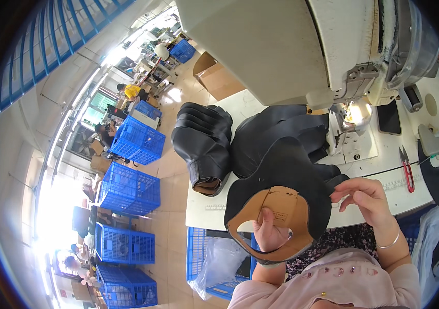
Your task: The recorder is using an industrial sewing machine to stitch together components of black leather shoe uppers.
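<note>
A black leather shoe upper [281,165] with tan lining is held up in front of the sewing machine. My left hand [271,234] grips it from below, the thumb lying over the tan lining at the opening. My right hand [366,201] is at the upper's right edge, fingers bent and apart; whether the fingertips touch the leather is hard to tell. Behind the held piece, more black uppers [281,126] lie piled beside the machine's lit needle area [353,116]. Another stack of nested black uppers [204,139] sits at the table's left edge.
Red-handled scissors [408,175], a dark phone [389,117] and a black sole-shaped piece [436,175] lie on the white table's right side. A blue crate [196,252] with a plastic bag stands below. Blue crates [129,188] line the aisle at left; people sit farther back.
</note>
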Available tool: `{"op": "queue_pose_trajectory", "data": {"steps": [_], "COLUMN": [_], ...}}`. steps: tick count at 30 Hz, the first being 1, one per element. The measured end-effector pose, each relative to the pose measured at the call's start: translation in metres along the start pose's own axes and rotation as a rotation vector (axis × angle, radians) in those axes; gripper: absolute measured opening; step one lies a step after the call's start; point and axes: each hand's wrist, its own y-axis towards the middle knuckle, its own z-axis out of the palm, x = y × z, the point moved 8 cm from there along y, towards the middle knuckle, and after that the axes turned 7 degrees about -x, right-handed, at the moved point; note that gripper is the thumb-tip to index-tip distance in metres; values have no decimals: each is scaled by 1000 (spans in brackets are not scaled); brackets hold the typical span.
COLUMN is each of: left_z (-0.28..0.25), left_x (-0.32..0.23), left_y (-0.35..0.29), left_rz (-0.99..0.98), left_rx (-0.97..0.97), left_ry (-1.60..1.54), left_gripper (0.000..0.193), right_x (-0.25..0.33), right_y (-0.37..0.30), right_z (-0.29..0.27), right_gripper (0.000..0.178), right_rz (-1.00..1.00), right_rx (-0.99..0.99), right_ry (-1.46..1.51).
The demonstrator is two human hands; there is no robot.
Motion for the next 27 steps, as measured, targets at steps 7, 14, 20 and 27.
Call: {"op": "queue_pose_trajectory", "data": {"steps": [7,14,20,27], "left_z": [-11,-41,-42,-8], "left_x": [-148,-160,-150,-141], "left_y": [5,104,141,101], "left_rz": [1110,1011,826,750], "left_rx": [-311,124,297,304], "left_ry": [1122,2024,2107,2139], "left_gripper": [32,60,68,70], "right_x": [11,24,57,134], "right_y": [-17,-43,-60,-142], "right_z": [-53,-114,-130,-249], "right_gripper": [23,18,23,14], "right_rz": [-62,-105,-198,-443], "right_rx": [-191,-445,-509,-1119], "right_ry": [-252,-290,-483,-782]}}
